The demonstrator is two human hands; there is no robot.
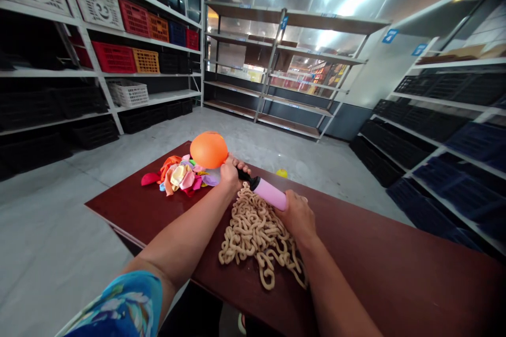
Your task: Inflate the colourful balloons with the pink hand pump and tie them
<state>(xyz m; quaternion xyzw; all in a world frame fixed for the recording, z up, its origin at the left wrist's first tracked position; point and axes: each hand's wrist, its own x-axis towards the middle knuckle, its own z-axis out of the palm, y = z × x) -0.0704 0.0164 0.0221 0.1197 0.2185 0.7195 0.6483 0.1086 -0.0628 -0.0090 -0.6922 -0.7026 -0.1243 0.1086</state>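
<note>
A pink balloon pump (270,194) with a black nozzle end is held between my two hands, above the dark red table. My left hand (233,168) is closed around the nozzle end, where an orange balloon (208,149), partly filled, sticks out to the left. The balloon's neck is hidden by my fingers. My right hand (297,216) wraps the other end of the pump. Below the pump lies a heap of beige rope-like strands (256,229). Left of my left hand is a pile of limp, colourful balloons (182,175).
The dark red table (379,253) stretches to the right. A small yellow object (281,173) shows at its far edge. Shelves with crates (114,57) stand at left, a metal rack (269,68) behind, and dark crates (419,116) at right. Grey floor lies between.
</note>
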